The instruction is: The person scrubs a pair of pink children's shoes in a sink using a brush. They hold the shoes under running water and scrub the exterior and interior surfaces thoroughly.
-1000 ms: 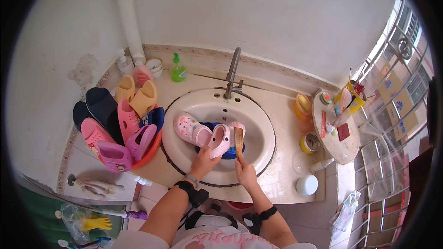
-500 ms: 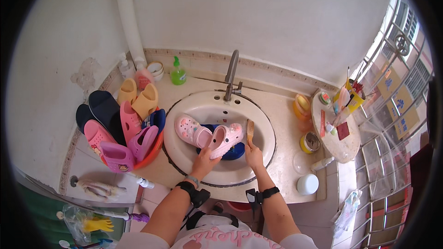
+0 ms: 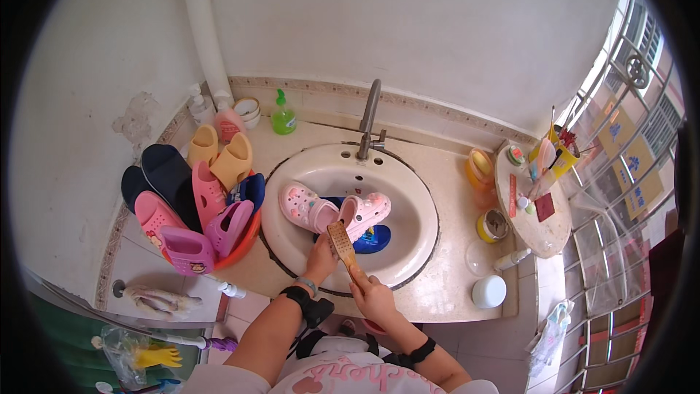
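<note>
My left hand (image 3: 319, 260) grips the heel end of a pink clog (image 3: 370, 211) covered in small charms, over the white oval sink (image 3: 419, 208). A second pink clog (image 3: 300, 201) rests in the basin to its left. Beneath them shows part of a blue slipper (image 3: 374, 240). In my right hand (image 3: 372, 296) is the handle of a wooden scrubbing brush (image 3: 341, 244). Its head, with a dotted back facing up, lies over the held clog's heel, close to my left fingers. The bristle side is hidden.
Left of the sink, an orange-red basin (image 3: 251, 239) is heaped with slippers and clogs. Behind stand a faucet (image 3: 369, 120) and a green pump bottle (image 3: 283, 117). On the right are a white-lidded jar (image 3: 489, 292), a yellow tin (image 3: 493, 226) and a small shelf (image 3: 543, 237).
My right hand has brought the brush from the sink's right side leftward and toward me, onto the held clog's heel. My left hand still grips the clog.
</note>
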Demonstrator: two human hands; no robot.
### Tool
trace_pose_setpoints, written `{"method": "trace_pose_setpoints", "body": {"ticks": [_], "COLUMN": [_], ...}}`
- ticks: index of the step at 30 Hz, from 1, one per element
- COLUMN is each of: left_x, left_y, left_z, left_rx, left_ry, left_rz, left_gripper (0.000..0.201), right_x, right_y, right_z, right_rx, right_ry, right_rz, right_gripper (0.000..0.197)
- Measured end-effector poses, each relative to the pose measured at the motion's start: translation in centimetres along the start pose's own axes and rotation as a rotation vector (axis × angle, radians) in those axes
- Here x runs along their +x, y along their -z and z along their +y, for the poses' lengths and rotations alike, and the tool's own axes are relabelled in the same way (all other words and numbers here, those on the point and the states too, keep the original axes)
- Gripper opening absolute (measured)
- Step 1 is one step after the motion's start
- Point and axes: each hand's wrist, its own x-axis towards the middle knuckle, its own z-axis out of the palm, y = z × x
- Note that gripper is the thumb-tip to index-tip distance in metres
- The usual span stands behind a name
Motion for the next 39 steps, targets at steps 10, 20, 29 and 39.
{"method": "trace_pose_setpoints", "body": {"ticks": [10,20,29,39], "left_x": [-0.1,1.3,2.7,1.9], "left_y": [0.8,-1.0,-5.0,-5.9], "left_z": [2.7,5.7,2.2,0.4], "left_rx": [0.055,0.508,0.051,0.005], "left_ry": [-0.237,-0.175,0.078,-0.015], "left_rz": [0.028,-0.006,-0.139,-0.345], "left_gripper": [0.042,0.047,0.032,0.034], "right_x": [6.7,4.7,5.7,3.9], "right_y": [1.0,-0.1,2.2,1.1], "right_z": [8.1,3.8,5.4,9.1], "right_rx": [0.214,0.12,0.134,0.388], "right_ry": [-0.362,-0.217,-0.376,-0.546], "right_rz": [0.235,0.137,0.131,0.203], "right_gripper": [0.035,0.039,0.037,0.042]}}
